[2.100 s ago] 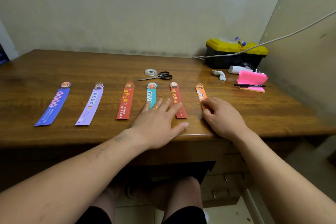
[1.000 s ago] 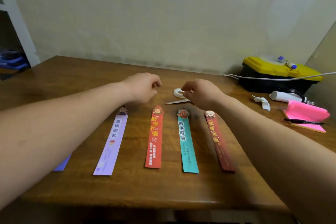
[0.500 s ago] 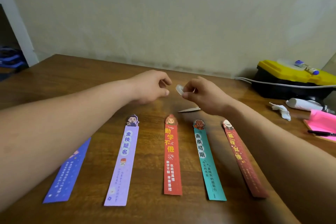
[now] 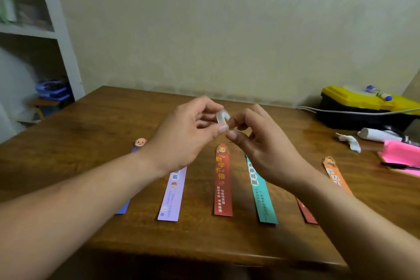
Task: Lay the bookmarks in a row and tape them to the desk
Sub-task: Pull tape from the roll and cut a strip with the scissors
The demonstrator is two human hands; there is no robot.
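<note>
Tape roll is held up above the desk, mid-frame, between both hands. Left hand grips it, fingers curled round it and thumb under; right hand pinches its lower edge, fingers curled. Below them six bookmarks lie flat in a row, well apart: blue bookmark mostly hidden by the left arm, lilac bookmark, red bookmark, teal bookmark, dark red bookmark mostly under the right arm, orange bookmark. Far right: crumpled tissue, pink notepad with pen on it, yellow-lidded toolbox.
</note>
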